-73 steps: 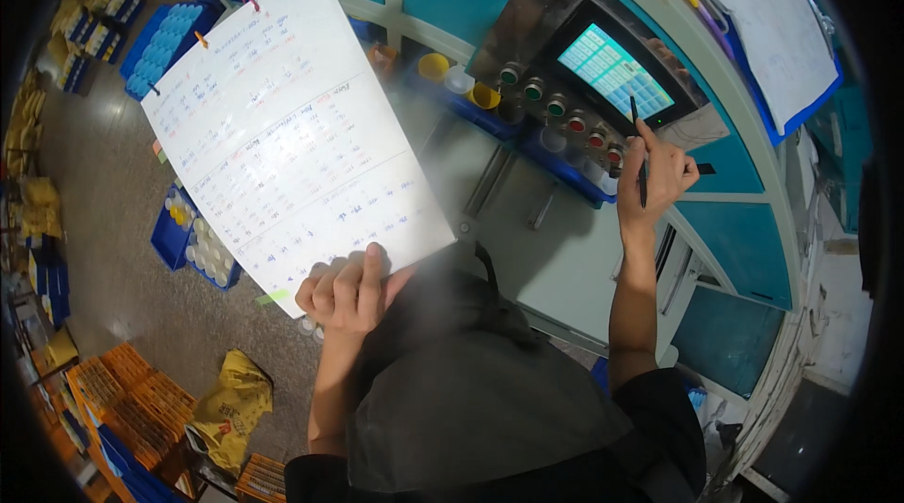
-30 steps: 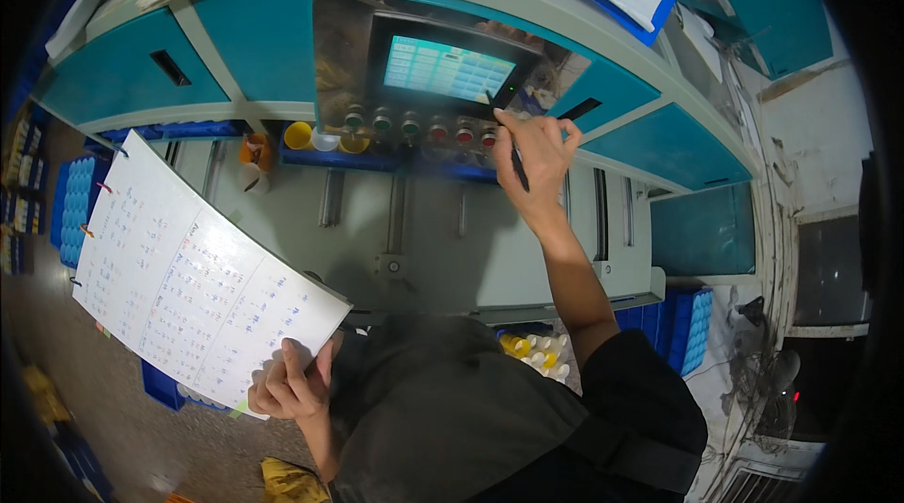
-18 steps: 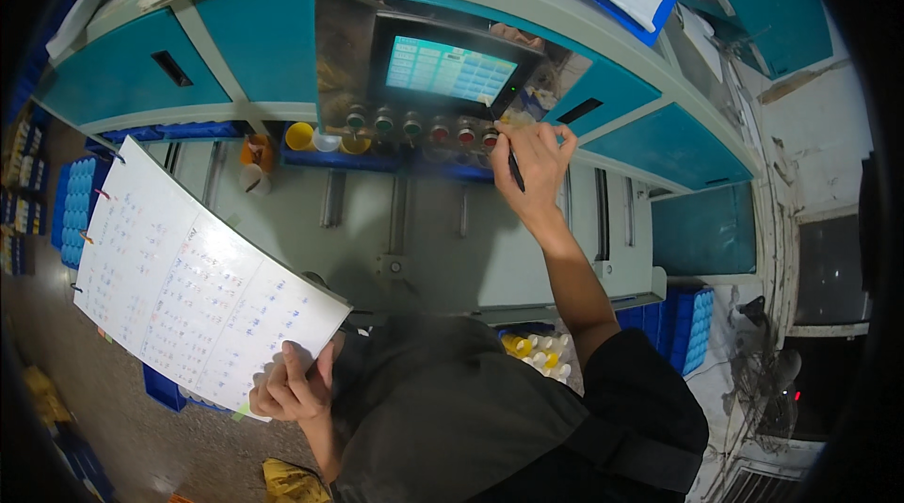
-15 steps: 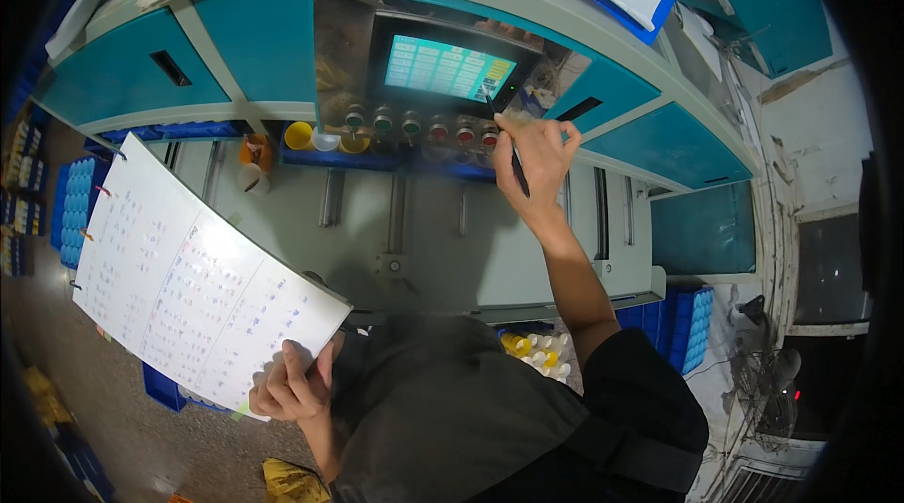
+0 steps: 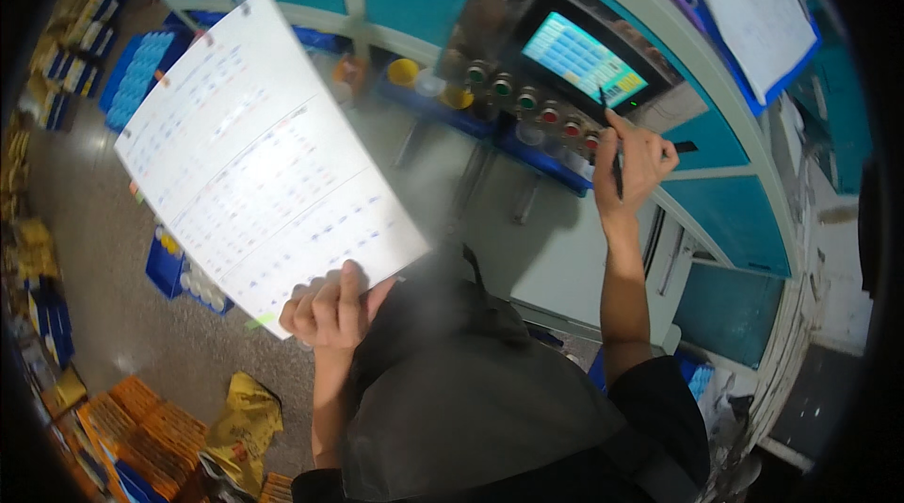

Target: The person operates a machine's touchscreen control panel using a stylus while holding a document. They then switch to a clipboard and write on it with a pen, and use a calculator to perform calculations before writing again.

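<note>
My left hand (image 5: 330, 310) grips the lower edge of a large white sheet (image 5: 268, 169) covered in rows of handwriting, with coloured tabs along its edges. Up at the machine, my right hand (image 5: 633, 164) pinches a dark pen (image 5: 618, 169). The pen's tip points at the lower part of a lit touchscreen (image 5: 586, 56); whether it touches the glass I cannot tell. Below the screen runs a row of round push buttons (image 5: 549, 113), green and red, just left of my right hand.
Blue bins (image 5: 556, 167) holding yellow and white cups sit under the panel. At the left stands a blue crate with light-blue round pieces (image 5: 139, 70). Orange trays (image 5: 141, 428) and a yellow sack (image 5: 243, 428) lie on the floor. A clipboard (image 5: 767, 23) rests atop the machine.
The view has turned, so the machine now slants down to the right. The sheet is raised more in my left hand. My right hand keeps the pen near the screen.
</note>
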A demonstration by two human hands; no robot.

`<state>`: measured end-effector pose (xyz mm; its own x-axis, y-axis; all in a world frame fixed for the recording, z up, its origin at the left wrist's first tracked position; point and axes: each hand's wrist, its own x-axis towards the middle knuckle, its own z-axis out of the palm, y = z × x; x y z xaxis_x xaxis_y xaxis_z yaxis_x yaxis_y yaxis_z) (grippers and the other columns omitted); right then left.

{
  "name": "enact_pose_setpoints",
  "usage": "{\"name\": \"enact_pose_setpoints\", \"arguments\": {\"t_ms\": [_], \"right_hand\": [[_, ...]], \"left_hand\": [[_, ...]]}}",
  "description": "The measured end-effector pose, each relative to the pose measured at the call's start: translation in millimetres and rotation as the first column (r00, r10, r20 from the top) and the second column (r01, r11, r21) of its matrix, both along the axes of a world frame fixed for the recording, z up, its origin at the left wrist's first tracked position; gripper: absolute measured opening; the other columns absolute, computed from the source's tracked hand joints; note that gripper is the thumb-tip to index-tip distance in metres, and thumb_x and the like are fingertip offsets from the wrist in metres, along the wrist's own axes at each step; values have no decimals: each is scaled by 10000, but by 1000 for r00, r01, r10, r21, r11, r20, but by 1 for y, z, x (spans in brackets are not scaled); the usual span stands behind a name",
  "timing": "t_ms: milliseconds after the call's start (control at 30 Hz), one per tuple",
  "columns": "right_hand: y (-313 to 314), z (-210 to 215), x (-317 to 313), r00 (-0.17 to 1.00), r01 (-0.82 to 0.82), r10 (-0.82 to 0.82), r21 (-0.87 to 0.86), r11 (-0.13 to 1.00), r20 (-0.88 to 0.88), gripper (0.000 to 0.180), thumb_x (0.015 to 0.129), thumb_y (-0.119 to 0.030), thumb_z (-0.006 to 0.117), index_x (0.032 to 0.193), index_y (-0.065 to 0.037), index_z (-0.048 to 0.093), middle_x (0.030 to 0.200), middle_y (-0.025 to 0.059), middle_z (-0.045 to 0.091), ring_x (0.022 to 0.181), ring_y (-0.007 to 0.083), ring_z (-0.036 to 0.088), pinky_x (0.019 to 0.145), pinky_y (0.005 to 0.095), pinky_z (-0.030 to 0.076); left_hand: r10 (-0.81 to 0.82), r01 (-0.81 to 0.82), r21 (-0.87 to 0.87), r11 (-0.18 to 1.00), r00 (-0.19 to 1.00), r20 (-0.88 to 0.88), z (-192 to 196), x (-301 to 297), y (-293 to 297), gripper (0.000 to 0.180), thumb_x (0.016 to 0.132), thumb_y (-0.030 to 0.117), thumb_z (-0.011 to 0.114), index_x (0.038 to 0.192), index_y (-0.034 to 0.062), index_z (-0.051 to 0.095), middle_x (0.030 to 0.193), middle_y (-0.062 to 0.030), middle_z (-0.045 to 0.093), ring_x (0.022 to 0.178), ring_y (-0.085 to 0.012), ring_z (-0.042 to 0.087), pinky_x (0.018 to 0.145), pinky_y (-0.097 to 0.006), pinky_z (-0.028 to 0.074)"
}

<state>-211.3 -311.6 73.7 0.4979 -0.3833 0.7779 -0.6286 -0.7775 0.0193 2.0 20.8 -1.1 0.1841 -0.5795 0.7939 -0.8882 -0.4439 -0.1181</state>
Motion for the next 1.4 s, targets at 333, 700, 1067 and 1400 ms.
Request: {"name": "enact_pose_setpoints", "arguments": {"t_ms": [333,700,1067,1400], "right_hand": [[-3,-3,11,999,-26,25,-19,999,-39,301,847,-35,732,1138,-100,761,827,12,670,853,173,637,932,388,325],[-5,4,35,992,-126,124,50,991,37,264,810,-17,761,1067,-75,771,809,7,655,817,173,609,884,392,323],[-11,3,43,997,-80,80,43,996,8,284,832,-33,746,1113,-72,749,808,-6,645,820,161,589,869,393,321],[-7,-8,38,997,-76,76,65,995,14,265,808,-22,745,1068,-75,742,815,0,645,814,167,597,875,410,330]], "left_hand": [[-14,14,7,1000,1000,-24,4,0,-1,632,767,677,807,1085,133,777,822,29,540,844,-207,484,826,-395,386],[-25,24,-33,999,999,-29,1,1,2,583,813,596,819,1119,102,782,857,-16,584,839,-239,526,828,-420,415],[-28,28,-32,999,999,-20,2,1,1,595,811,600,822,1127,98,781,841,-9,579,821,-229,522,822,-415,417],[-31,31,-33,999,999,-19,0,2,1,598,803,603,826,1127,102,783,839,-8,589,844,-237,533,857,-425,416]]}}
